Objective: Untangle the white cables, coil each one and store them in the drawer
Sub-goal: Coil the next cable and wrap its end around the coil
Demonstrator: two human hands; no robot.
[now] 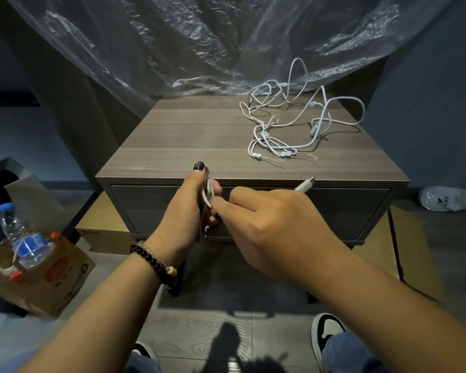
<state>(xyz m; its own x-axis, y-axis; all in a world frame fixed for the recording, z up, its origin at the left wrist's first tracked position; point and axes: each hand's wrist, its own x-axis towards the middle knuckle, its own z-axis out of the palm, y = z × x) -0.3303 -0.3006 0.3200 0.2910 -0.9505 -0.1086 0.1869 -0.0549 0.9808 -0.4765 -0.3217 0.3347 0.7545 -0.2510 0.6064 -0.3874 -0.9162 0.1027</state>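
Coil sits upright in our left hand, thumb and curled fingers clamped round its loops, in front of the closed drawer at about 6 o'clock from the nightstand top. Our right hand is curled too, fingertips working the cable's tail at the coil while the plug pokes out past the knuckles at 2 o'clock.

We judge the main risk is the loops springing loose if the left grip eases before the tail is tucked. With both hands full and the drawer shut, freeing one hand to pull it could also let the coil unwind.

The tangle of white cables lies on the top toward 1 o'clock, well apart from our hands, so more untangling remains.

Wood-grain top, dim room. Plastic sheet hangs at 12 o'clock; a box with a bottle sits on the floor at 9 o'clock.
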